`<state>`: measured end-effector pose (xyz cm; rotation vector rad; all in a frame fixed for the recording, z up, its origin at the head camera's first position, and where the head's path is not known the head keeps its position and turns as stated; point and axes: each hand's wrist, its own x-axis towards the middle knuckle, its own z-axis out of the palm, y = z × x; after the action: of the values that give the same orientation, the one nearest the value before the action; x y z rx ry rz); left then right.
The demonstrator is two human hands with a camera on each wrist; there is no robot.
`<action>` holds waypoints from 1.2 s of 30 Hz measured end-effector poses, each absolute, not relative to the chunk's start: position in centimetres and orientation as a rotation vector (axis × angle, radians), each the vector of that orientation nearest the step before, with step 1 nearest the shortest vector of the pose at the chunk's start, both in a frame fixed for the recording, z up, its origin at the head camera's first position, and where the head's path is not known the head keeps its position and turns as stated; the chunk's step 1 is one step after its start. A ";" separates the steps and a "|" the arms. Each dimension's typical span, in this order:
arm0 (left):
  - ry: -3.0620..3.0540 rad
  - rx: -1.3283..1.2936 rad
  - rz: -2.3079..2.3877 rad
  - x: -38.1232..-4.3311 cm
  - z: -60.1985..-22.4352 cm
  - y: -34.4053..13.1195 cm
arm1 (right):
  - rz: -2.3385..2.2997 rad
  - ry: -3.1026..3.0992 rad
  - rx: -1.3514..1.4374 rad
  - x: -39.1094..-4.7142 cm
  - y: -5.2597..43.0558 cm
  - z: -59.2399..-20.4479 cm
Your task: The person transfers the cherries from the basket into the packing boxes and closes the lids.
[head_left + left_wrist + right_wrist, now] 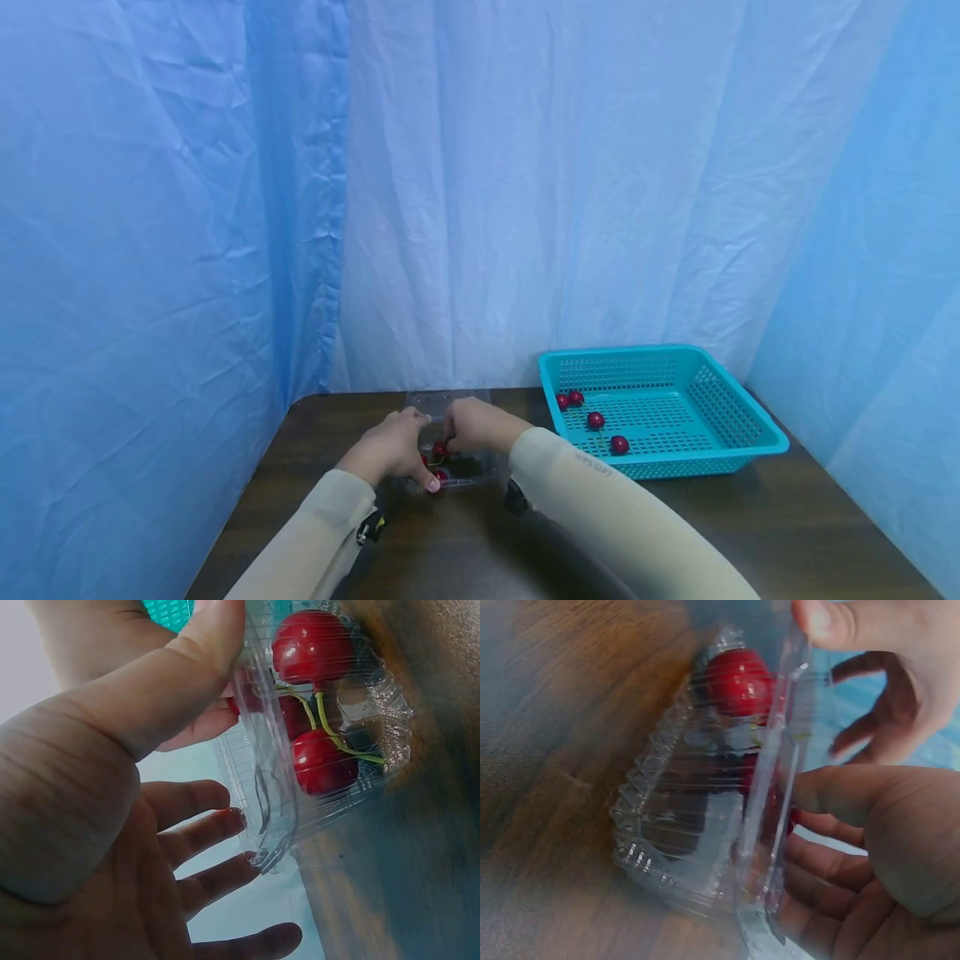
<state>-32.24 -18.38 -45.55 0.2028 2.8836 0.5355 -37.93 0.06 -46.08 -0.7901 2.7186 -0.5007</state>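
In the head view, a clear plastic clamshell box (472,481) stands on the table with its lid folded back, and red cherries (441,477) lie inside. My left hand (390,446) spans its left side. The thumb lies at the near rim, and the other fingers spread loosely beyond, their tips by the rim in the left wrist view. My right hand (480,425) reaches over the box from the right and pinches a cherry (794,817) above the opening. Cherries with green stems (322,724) show through the clear wall in the left wrist view.
Right of the box, a turquoise plastic basket (675,467) holds several cherries (596,420) toward its left side. Pale blue curtains (525,208) hang behind and at both sides of the dark wooden table (442,550).
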 end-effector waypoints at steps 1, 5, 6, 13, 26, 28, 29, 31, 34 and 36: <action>2.883 0.205 0.538 -32.2 -45.6 -18.4 | -0.494 2.713 -0.789 -38.0 0.0 -46.2; 2.880 0.205 0.543 -32.2 -45.5 -18.5 | -0.470 2.705 -0.802 -39.8 -0.3 -48.6; 2.880 0.204 0.543 -32.2 -45.5 -18.5 | -0.467 2.702 -0.795 -39.9 -0.3 -48.7; 2.879 0.184 0.550 -32.3 -45.7 -18.5 | -0.473 2.695 -0.724 -38.0 0.1 -46.1; 2.886 0.175 0.543 -32.4 -45.7 -18.5 | -0.500 2.765 -0.830 -39.5 3.1 -41.2; 2.887 0.170 0.546 -32.4 -45.8 -18.5 | -0.504 2.777 -0.829 -39.9 3.9 -40.5; 2.888 0.165 0.552 -32.4 -45.8 -18.5 | -0.503 2.783 -0.829 -40.2 4.5 -40.2; 2.890 0.157 0.561 -32.5 -45.9 -18.4 | -0.503 2.802 -0.805 -40.5 5.5 -39.6; 2.896 0.146 0.568 -32.4 -46.0 -18.4 | -0.503 2.846 -0.741 -41.2 7.1 -38.9; 2.901 0.139 0.562 -32.4 -46.0 -18.5 | -0.521 2.870 -0.666 -41.6 8.0 -38.4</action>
<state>-32.39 -18.47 -46.03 0.1394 2.9008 0.5622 -41.57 7.96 -38.45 -0.6661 2.8700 -0.5210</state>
